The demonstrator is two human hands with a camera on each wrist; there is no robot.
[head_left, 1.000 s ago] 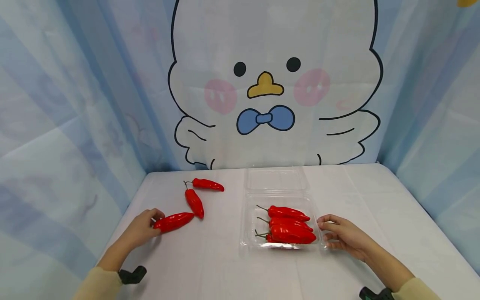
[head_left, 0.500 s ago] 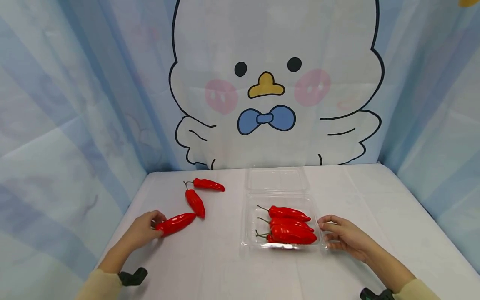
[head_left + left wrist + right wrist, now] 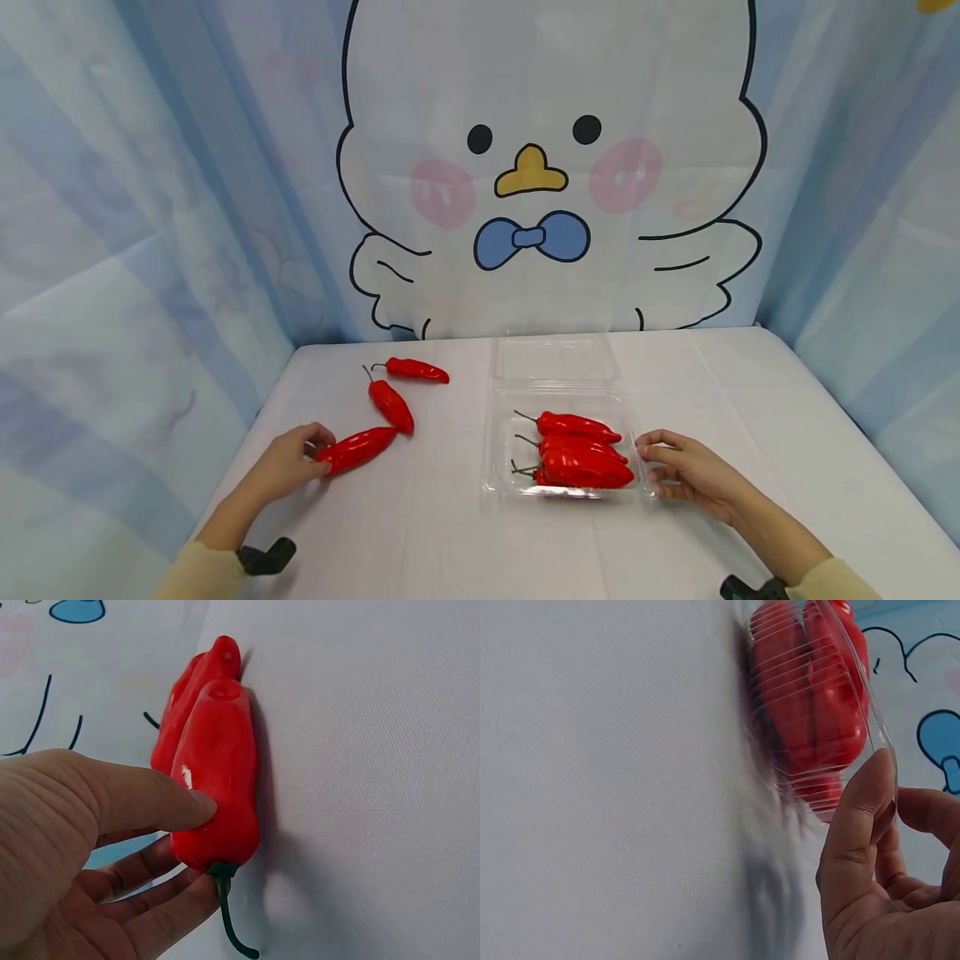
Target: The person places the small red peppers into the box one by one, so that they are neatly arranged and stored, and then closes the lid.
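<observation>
At the left of the head view, my left hand [image 3: 288, 460] grips a glossy red chili pepper [image 3: 358, 450] by its stem end. The left wrist view shows the thumb across the pepper's side and the green stem [image 3: 229, 922] hanging free. Its tip meets a second red pepper [image 3: 391, 406], and a third pepper [image 3: 417, 370] lies just behind that one. My right hand [image 3: 693, 471] pinches the right rim of an open clear plastic clamshell box [image 3: 498, 450], thumb and forefinger on the edge in the right wrist view. Several red peppers [image 3: 585, 469] lie side by side inside the box.
The box's clear lid [image 3: 553, 360] lies folded back toward the rear of the white-covered table [image 3: 442, 533]. A curtain [image 3: 528, 300] with a cartoon bird rises behind the table, and blue-white curtains [image 3: 135, 250] close in both sides.
My left hand has shifted slightly to the right with its pepper. The second pepper has been nudged right and turned a little. My right hand and the box have stayed put.
</observation>
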